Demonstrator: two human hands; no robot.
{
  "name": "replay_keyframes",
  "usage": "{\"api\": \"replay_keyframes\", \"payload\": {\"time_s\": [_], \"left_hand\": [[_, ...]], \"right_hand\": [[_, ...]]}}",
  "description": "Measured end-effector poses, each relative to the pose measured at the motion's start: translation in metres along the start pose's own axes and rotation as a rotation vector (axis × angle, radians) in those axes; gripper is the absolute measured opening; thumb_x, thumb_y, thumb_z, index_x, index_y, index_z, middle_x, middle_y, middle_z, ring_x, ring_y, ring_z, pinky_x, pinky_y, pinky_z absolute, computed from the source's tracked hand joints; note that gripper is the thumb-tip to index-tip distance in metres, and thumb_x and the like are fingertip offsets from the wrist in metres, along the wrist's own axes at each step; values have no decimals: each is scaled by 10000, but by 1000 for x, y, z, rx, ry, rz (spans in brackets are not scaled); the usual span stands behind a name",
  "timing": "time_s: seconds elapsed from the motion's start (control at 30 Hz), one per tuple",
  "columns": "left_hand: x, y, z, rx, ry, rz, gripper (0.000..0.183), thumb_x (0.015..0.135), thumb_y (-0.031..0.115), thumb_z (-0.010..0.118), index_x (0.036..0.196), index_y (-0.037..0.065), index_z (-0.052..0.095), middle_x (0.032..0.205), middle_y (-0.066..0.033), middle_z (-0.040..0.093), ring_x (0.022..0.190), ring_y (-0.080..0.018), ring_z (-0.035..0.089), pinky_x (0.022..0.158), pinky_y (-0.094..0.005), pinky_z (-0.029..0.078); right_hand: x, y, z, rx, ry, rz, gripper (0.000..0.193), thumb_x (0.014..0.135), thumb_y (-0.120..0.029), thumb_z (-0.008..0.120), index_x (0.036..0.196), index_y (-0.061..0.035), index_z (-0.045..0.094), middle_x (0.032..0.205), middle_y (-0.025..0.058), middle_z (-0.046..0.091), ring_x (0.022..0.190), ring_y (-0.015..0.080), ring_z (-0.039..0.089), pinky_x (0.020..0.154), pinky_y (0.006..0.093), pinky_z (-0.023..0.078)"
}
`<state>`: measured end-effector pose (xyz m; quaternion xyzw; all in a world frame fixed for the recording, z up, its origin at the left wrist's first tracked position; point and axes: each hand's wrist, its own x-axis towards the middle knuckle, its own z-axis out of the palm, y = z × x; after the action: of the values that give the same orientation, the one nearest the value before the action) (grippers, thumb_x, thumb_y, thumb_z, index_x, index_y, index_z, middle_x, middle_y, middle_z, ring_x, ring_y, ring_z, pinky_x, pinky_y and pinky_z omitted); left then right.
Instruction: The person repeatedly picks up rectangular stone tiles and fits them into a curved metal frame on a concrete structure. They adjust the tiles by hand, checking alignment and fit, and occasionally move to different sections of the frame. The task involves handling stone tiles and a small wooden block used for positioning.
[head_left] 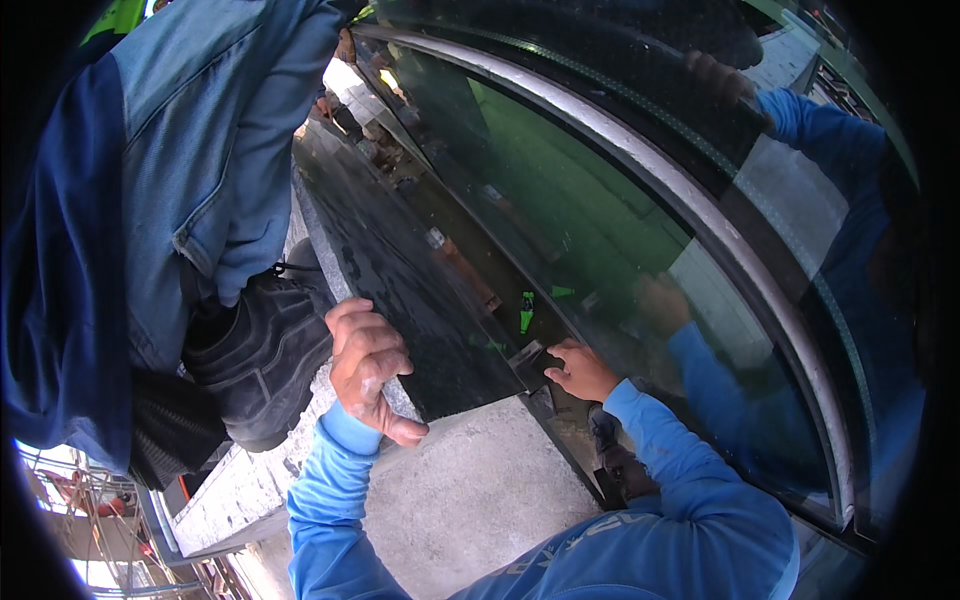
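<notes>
A long dark slab with a wet-looking face lies along a pale ledge. At its near left corner is my left hand, fingers curled on its edge and thumb stretched along the near end. My right hand is by the slab's near right corner, fingers bent; whatever is between them is hidden. Just beside those fingertips sits a small grey block. A green clamp-like piece stands in the gap between slab and glass.
A glass panel with a curved metal frame borders the right, showing reflections. Another person's black shoe and blue trousers are close on the left. Pale concrete lies nearest me. Beyond the ledge, lower left, scaffolding shows below.
</notes>
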<state>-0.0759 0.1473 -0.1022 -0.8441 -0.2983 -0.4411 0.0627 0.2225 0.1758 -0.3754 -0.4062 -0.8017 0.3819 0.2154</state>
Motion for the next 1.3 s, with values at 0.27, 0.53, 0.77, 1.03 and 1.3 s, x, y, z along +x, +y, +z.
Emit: {"api": "replay_keyframes", "payload": {"time_s": [0.27,0.53,0.77,1.03,1.3], "left_hand": [[3,-1,4,5,3,14,738,800,804,626,835,67,597,798,-94,547,785,-283,550,883,-545,418],[0,-2,3,-17,4,-5,783,796,853,593,845,71,597,803,-86,555,796,-281,553,905,-571,401],[-3,4,-7,-40,-77,-70,845,792,924,479,872,96,627,826,-80,586,830,-270,589,965,-589,373],[-3,16,-19,-44,-139,-136,576,880,737,586,880,167,670,907,-15,653,873,-210,610,980,-540,384],[13,12,-40,-52,-412,-65,175,921,327,600,989,180,664,1045,-37,671,952,-234,633,935,-513,430]], "right_hand": [[-8,-14,-3,-13,-124,123,439,895,-228,756,1251,17,677,1254,228,650,1102,410,652,961,464,523],[107,-32,-53,291,189,48,412,876,-185,772,1189,71,692,1035,198,703,793,247,688,768,376,552],[323,-146,-102,586,442,-229,613,870,-317,788,1341,37,619,1285,237,646,1090,291,690,921,393,547],[536,-161,-74,437,534,-209,969,740,-500,855,1410,95,487,1324,295,617,1247,379,614,1058,434,488],[639,-214,-83,431,673,-267,903,780,-565,782,1404,38,533,1270,272,672,1185,373,669,1015,410,531]]}}
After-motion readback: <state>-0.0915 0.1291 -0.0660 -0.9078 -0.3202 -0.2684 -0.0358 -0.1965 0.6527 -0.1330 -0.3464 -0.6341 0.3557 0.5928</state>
